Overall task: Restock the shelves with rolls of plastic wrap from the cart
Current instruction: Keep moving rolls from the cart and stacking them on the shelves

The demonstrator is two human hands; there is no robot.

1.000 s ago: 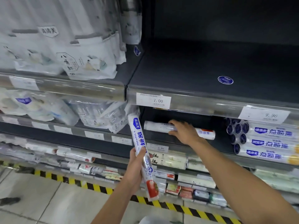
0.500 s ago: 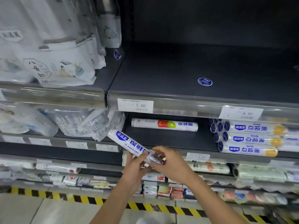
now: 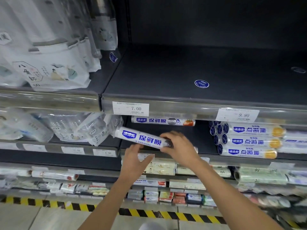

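Roll held level at the shelf mouth.
The right grip grasps its right end, while the left grip sits just below, slack and holding nothing. Its long axis runs left-right, roughly parallel to the shelved roll directly behind.

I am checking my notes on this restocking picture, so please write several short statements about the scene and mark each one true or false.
1. The right hand grips a roll of plastic wrap. True.
2. Another roll lies on the shelf behind it. True.
3. The price tag above that roll reads 9.90. False: it reads 7.00.
4. The stacked rolls with orange pictures lie left of the hands. False: they lie to the right.
5. The left hand holds a second roll. False: its fingers are straight, under the held roll.
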